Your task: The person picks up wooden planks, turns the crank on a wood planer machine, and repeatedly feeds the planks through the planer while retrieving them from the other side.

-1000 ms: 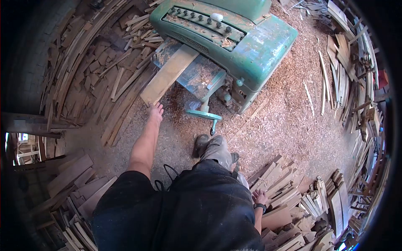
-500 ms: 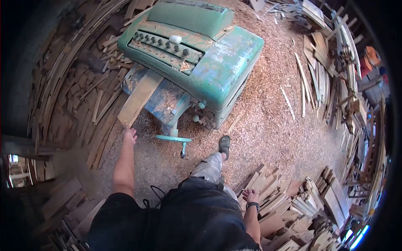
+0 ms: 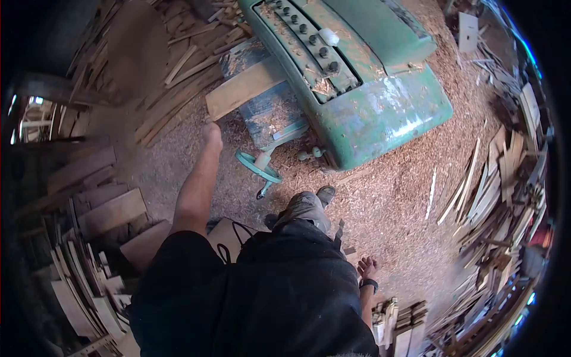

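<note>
A flat, pale wooden board (image 3: 245,88) lies across the blue-painted bed of a green thickness planer (image 3: 386,113), its far end under the machine's body. My left hand (image 3: 213,137) is at the board's near corner, arm stretched forward. Its fingers look closed on that end, though they are partly hidden. A green handwheel (image 3: 259,166) with a crank handle is on the front of the bed, to the right of my left hand. My right hand (image 3: 367,268) hangs low beside my body, fingers loosely bent and apart, holding nothing.
Wood shavings (image 3: 392,202) cover the floor around the planer. Long offcuts (image 3: 184,95) are heaped behind the bed on the left. More boards (image 3: 113,211) are stacked at lower left, and loose strips (image 3: 482,178) line the right side. My shoe (image 3: 325,195) is near the machine's base.
The view has swung, so the planer appears farther right and turned. My left hand stays at the board's end, and less of the board shows outside the machine. My right hand still hangs low.
</note>
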